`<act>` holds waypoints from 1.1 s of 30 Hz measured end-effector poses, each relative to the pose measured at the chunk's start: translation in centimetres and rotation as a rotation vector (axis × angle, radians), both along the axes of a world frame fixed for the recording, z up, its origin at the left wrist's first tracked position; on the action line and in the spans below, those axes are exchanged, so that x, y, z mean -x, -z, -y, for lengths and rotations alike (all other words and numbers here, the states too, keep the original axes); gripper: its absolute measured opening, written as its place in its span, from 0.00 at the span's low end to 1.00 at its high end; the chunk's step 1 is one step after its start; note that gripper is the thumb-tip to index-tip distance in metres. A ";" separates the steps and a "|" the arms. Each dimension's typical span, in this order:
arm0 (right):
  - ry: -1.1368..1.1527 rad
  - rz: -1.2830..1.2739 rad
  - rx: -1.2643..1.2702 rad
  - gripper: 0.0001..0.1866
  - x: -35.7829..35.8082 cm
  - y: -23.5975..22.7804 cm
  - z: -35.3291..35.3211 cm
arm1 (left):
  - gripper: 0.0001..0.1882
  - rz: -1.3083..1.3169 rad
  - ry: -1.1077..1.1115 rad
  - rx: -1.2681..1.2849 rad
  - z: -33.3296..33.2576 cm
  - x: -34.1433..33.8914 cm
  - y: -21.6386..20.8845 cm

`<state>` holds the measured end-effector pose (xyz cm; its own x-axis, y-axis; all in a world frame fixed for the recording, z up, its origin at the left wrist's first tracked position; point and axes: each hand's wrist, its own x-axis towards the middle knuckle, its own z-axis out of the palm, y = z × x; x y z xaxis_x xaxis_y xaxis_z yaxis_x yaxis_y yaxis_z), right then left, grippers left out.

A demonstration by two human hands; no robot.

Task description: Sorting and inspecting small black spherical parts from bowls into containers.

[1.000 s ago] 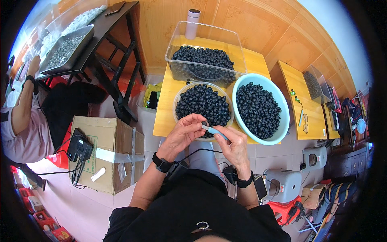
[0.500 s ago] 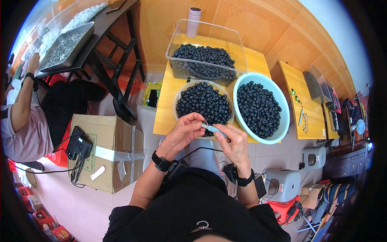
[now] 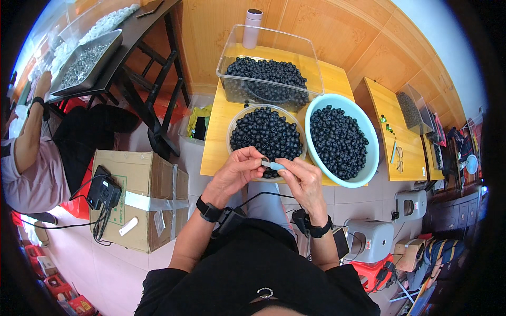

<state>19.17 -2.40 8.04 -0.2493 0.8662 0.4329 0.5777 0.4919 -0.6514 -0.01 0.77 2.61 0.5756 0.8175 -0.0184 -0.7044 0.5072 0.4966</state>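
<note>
Both hands meet just above the near edge of the yellow surface (image 3: pixel 221 137), over the near rim of the clear round bowl (image 3: pixel 266 132) of dark beads. The right hand (image 3: pixel 303 181) pinches a small light-blue tool (image 3: pixel 275 166) between thumb and forefinger, its metal tip pointing left into the left hand (image 3: pixel 240 169), whose fingertips are closed together around something too small to make out, probably a single bead. To do this step well, I judge the hands should stay braced close together, low over the bowl, so anything that slips falls back in. Each grip is tight, with no gap showing. A pale blue basin (image 3: pixel 340 141) of beads sits at the right, and a clear rectangular tub (image 3: pixel 269 79) stands toward the far edge.
</note>
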 end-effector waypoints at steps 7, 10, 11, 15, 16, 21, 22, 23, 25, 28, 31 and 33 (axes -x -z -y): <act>0.014 0.003 -0.049 0.09 0.4 1.0 -0.4 | 0.04 0.043 -0.004 0.029 0.4 0.7 -0.2; 0.216 0.038 -0.033 0.08 -1.7 2.4 -2.2 | 0.04 0.083 0.041 -0.010 1.4 0.8 -1.5; 0.218 0.037 -0.032 0.08 -2.1 2.4 -2.1 | 0.04 0.071 0.046 -0.025 1.5 0.8 -1.8; 0.148 -0.110 -0.002 0.09 -1.2 0.9 -0.8 | 0.04 0.051 -0.028 0.033 1.0 1.1 -0.9; 0.126 -0.163 0.046 0.09 -0.7 0.9 -0.8 | 0.06 -0.006 -0.043 0.036 1.1 1.0 -1.0; 0.007 -0.360 0.281 0.11 0.5 0.7 0.0 | 0.05 0.011 -0.026 0.049 1.0 0.5 -0.6; -0.014 -0.407 0.334 0.13 0.8 0.8 0.1 | 0.06 0.005 -0.031 0.047 1.1 0.5 -0.5; -0.012 -0.409 0.335 0.13 1.0 0.7 0.1 | 0.06 0.003 -0.028 0.049 1.1 0.4 -0.5; -0.092 -0.469 0.379 0.13 1.6 0.2 0.0 | 0.07 -0.042 -0.011 0.017 1.0 0.3 -0.5; -0.118 -0.463 0.435 0.11 2.2 0.3 0.1 | 0.08 -0.110 0.017 0.029 1.4 0.2 -1.0; -0.114 -0.588 0.621 0.07 2.4 1.4 0.9 | 0.10 -0.093 0.098 0.033 1.7 0.6 -0.1; -0.119 -0.687 0.715 0.05 2.3 2.0 1.4 | 0.10 -0.047 0.151 0.031 2.0 0.6 1.1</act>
<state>16.92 -3.81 6.06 -0.2426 0.9652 -0.0971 -0.0635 -0.1157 -0.9913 -0.65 -1.19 1.55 0.6895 0.7207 -0.0716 -0.5958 0.6207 0.5097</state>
